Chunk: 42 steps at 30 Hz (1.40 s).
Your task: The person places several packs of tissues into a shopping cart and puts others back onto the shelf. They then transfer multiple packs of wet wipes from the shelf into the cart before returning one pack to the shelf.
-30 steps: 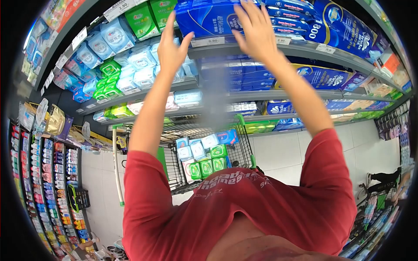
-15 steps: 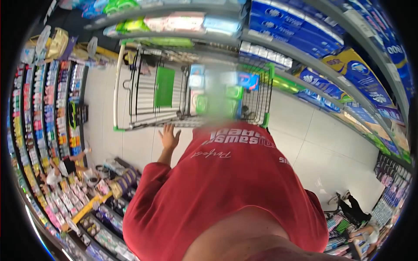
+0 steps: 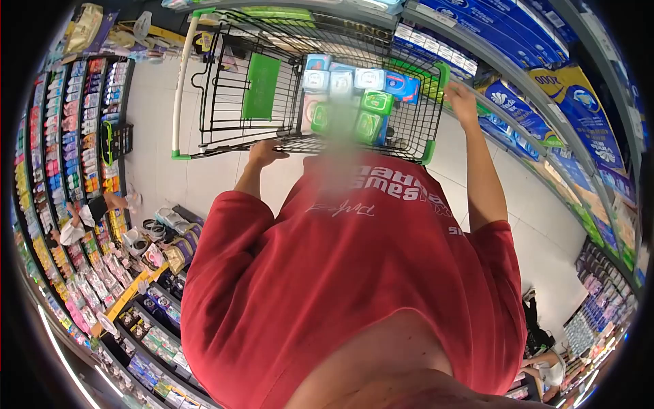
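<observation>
A wire shopping cart (image 3: 262, 88) with green corners stands sideways in front of me. Its handle bar is at the left. My left hand (image 3: 267, 153) grips the near side rim, fingers curled over the wire. At the cart's right end, my right hand (image 3: 461, 102) has its fingers closed at the edge by the green corner. Inside the basket lie several soft packs: white and light blue ones (image 3: 369, 78), green ones (image 3: 377, 102) and a blue one (image 3: 402, 87). A blurred patch covers part of the near packs.
Shelves with blue tissue packs (image 3: 504, 102) run along the right and top. Shelves of bottles (image 3: 71, 123) line the left, with a black basket (image 3: 117, 142) beside them. One person (image 3: 85, 215) is at the lower left and another (image 3: 548, 368) at the lower right.
My right hand has come into view and taken hold of the cart's right end. My left hand, open before, has closed on the near rim. The cart sits higher in view.
</observation>
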Available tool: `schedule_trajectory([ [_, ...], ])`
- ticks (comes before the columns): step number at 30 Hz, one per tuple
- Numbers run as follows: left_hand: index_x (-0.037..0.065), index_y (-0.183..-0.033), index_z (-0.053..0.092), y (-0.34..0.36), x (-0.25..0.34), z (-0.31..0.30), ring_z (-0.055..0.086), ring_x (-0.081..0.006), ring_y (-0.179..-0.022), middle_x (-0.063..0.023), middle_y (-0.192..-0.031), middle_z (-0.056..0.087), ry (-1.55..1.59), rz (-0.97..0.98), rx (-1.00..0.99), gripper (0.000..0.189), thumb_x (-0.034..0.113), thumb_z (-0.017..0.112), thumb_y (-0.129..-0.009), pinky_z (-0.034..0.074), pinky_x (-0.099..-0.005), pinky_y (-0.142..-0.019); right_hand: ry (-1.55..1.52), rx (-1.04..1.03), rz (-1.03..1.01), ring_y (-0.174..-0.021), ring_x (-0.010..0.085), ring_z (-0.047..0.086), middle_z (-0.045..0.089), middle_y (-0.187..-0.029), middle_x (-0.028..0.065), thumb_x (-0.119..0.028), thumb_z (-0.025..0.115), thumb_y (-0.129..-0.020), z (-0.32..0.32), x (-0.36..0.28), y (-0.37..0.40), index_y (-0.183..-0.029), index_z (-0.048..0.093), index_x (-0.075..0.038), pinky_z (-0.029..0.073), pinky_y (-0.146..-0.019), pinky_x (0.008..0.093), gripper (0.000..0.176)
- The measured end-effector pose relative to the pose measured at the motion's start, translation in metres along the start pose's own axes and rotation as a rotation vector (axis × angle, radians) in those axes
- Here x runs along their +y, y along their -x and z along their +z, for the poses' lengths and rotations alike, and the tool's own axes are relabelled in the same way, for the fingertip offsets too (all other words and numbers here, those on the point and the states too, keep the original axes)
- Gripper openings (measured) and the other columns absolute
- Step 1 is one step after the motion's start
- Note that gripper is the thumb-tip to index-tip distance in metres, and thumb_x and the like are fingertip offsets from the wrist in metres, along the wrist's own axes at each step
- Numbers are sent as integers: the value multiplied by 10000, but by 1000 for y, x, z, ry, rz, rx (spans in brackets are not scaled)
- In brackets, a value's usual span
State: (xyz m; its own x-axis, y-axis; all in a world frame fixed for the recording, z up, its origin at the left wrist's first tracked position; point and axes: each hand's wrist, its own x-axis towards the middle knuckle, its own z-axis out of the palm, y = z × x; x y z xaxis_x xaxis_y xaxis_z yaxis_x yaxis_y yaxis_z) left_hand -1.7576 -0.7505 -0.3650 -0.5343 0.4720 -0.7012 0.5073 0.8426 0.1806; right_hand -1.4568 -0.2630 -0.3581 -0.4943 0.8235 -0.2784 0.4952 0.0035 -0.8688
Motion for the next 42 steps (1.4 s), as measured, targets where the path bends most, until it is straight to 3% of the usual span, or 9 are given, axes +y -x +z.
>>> schedule_trajectory([
  [6, 289, -1189, 644, 0, -8, 5, 606, -242, -1042, -45, -975, 703, -27, -23, 39, 641, 568, 759, -624, 401, -435, -952, 381, -170, -204, -828, 266, 658, 689, -1009, 114, -218, 575, -854, 60, 34, 44, -1041, 661, -27, 513, -776, 384, 281],
  [10, 208, -1171, 654, 10, -13, 3, 641, -259, -988, -71, -956, 709, -20, 33, 126, 685, 578, 769, -606, 432, -407, -929, 1061, -402, -162, -1358, 286, 286, 570, -1217, 149, -381, 684, -768, 74, 132, 143, -1052, 659, -90, 304, -1049, 542, 408],
  [13, 207, -1153, 665, 11, -25, 4, 635, -255, -992, -54, -948, 711, 48, 44, 117, 674, 583, 766, -603, 427, -418, -929, 846, -613, 15, -1321, 293, 353, 606, -1180, 59, -343, 627, -810, 71, 124, 162, -1023, 669, -84, 307, -1084, 410, 338],
  [16, 215, -1118, 677, 10, -36, 7, 563, -245, -1075, -15, -924, 710, -1, 42, 127, 621, 592, 746, -629, 372, -414, -973, 795, -487, -100, -1307, 292, 376, 622, -1145, 82, -299, 654, -788, 75, 134, 174, -1011, 671, -70, 311, -1087, 358, 320],
  [24, 216, -984, 715, 24, -50, 9, 546, -270, -1069, -86, -1023, 658, -93, 24, 191, 410, 506, 722, -695, 359, -403, -968, 727, -267, -103, -1268, 353, 435, 629, -1125, 153, -177, 687, -690, 110, 105, 187, -1011, 657, -26, 395, -1039, 387, 355],
  [31, 193, -903, 721, 14, -61, 29, 562, -257, -992, -54, -876, 682, -72, 61, 289, 330, 459, 722, -710, 382, -400, -887, 624, -216, -131, -1235, 382, 467, 649, -1049, 200, -173, 686, -675, 124, 110, 168, -951, 672, -22, 427, -1001, 416, 314],
  [37, 215, -901, 727, 30, -89, 24, 572, -257, -968, -44, -874, 688, -77, 54, 339, 308, 469, 698, -730, 390, -408, -868, 418, -208, 102, -1088, 363, 590, 644, -1120, 208, -222, 724, -672, 141, 71, 144, -1041, 678, -24, 471, -920, 374, 421],
  [39, 223, -909, 728, 30, -95, 20, 570, -258, -985, -47, -898, 688, -74, 32, 315, 308, 476, 690, -736, 389, -411, -876, 402, -147, 89, -991, 353, 630, 664, -1060, 205, -208, 718, -681, 150, 59, 141, -1032, 676, -23, 490, -865, 369, 399],
  [42, 243, -932, 731, 32, -103, 16, 566, -261, -1025, -58, -951, 684, -62, -3, 297, 313, 489, 679, -745, 384, -416, -898, 569, 198, -93, -1141, 379, 507, 592, -1145, 217, -182, 690, -706, 173, 42, 156, -1167, 602, -42, 416, -964, 434, 490],
])
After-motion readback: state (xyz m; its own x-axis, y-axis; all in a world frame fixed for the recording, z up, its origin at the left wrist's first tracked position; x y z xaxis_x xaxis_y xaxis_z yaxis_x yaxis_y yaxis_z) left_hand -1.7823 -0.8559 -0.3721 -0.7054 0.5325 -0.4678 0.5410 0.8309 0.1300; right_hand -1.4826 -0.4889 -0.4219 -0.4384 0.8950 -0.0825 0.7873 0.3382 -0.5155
